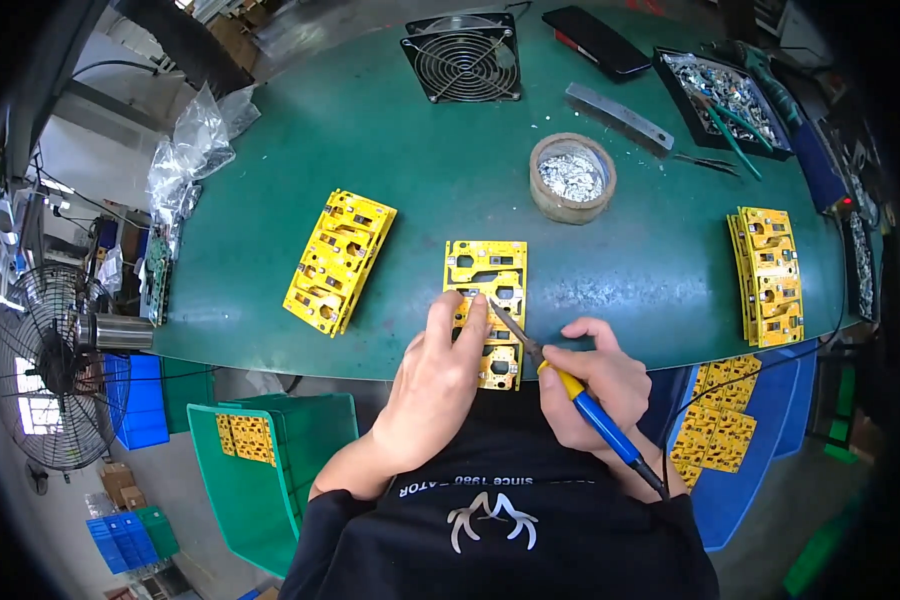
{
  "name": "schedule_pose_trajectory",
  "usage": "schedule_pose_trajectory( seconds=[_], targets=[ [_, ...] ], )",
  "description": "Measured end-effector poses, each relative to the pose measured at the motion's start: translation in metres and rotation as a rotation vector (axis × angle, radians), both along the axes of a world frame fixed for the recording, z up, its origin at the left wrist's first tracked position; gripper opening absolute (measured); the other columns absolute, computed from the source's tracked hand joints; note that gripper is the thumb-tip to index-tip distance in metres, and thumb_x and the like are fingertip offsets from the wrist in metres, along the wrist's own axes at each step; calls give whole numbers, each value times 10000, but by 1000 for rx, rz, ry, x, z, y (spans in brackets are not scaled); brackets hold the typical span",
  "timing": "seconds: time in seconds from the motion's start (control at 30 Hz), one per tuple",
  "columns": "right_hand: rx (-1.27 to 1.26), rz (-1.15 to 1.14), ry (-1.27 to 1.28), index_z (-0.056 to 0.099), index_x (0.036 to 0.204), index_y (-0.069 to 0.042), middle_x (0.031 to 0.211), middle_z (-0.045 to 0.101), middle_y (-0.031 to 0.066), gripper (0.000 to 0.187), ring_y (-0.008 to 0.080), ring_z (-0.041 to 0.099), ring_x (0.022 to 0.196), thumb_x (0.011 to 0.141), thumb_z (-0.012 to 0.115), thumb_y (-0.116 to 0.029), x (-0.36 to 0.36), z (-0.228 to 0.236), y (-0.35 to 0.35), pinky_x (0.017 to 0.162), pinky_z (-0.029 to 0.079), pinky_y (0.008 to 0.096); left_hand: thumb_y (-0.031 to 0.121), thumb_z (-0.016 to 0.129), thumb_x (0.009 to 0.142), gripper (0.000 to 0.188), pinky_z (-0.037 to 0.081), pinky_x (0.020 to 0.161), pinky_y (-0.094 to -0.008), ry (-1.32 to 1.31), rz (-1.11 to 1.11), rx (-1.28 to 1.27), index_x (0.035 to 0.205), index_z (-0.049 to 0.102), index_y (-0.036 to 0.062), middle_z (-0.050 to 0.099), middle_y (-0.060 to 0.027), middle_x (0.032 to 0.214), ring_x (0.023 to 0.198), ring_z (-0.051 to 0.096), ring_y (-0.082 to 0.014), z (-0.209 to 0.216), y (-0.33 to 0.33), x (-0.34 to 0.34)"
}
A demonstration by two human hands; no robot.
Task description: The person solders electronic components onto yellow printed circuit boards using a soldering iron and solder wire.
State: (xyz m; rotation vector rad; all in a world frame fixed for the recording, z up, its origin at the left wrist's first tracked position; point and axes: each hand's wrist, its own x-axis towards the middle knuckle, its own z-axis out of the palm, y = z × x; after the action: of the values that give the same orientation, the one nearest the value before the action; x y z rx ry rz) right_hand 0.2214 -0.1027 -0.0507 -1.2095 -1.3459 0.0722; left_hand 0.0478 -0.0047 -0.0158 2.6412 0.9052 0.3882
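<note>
A yellow circuit board panel (pixel 486 262) with dark cut-outs lies in front of me at the table's near edge. My left hand (pixel 437 375) rests on it, fingertips pressing its middle; whether they pinch anything there is hidden. In my right hand (pixel 600 385) is a soldering iron (pixel 592 410) with a blue and yellow handle, held like a pen. Its tip meets the board right beside my left fingertips. A stack of yellow panels (pixel 340 262) lies to the left, tilted, and another stack (pixel 770 277) stands at the far right.
Beyond the board sit a round tub of silvery scraps (pixel 572 178), a metal bar (pixel 620 118), a small fan (pixel 462 60) and a black parts tray (pixel 725 100) with pliers. Below the table edge are a green crate (pixel 315 460) and a blue bin (pixel 735 495) holding yellow panels.
</note>
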Motion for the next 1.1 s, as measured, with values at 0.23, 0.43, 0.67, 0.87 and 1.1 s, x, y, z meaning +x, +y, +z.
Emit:
schedule_pose_trajectory(
  seconds=[0.23,0.43,0.67,0.87,1.1],
  targets=[
    [9,-21,52,752,915,64,744,736,132,170,215,683,567,747,772,42,4,1,-4,824,614,480,-23,659,944,413,603,736,-476,-37,20,-35,1349,589,-58,521,-230,1275,899,712,-418,3,3,-1],
    [20,-17,58,749,916,72,745,736,129,159,211,674,558,762,765,38,5,-1,-4,825,614,482,42,746,933,369,583,641,-418,-179,66,3,1288,663,-15,607,-159,1226,797,711,-298,5,3,-6],
    [41,-17,51,748,931,77,740,732,129,171,204,670,554,766,764,34,4,-2,-3,823,611,479,150,856,856,432,618,677,-396,-179,-90,-34,1231,704,-3,630,-145,1218,836,734,-297,11,-10,-28],
    [34,2,64,751,935,77,715,723,124,174,199,666,547,766,763,34,2,-2,-2,822,612,476,136,857,850,447,621,734,-417,-183,-105,-2,1231,687,-23,641,-154,1228,899,735,-326,0,-8,-26],
    [35,-2,75,762,927,63,696,718,113,170,194,666,540,761,769,25,1,-3,-1,822,612,467,104,871,827,421,625,731,-378,-255,42,121,1203,715,-6,669,-144,1257,934,751,-292,-14,3,-9]
  ],
)
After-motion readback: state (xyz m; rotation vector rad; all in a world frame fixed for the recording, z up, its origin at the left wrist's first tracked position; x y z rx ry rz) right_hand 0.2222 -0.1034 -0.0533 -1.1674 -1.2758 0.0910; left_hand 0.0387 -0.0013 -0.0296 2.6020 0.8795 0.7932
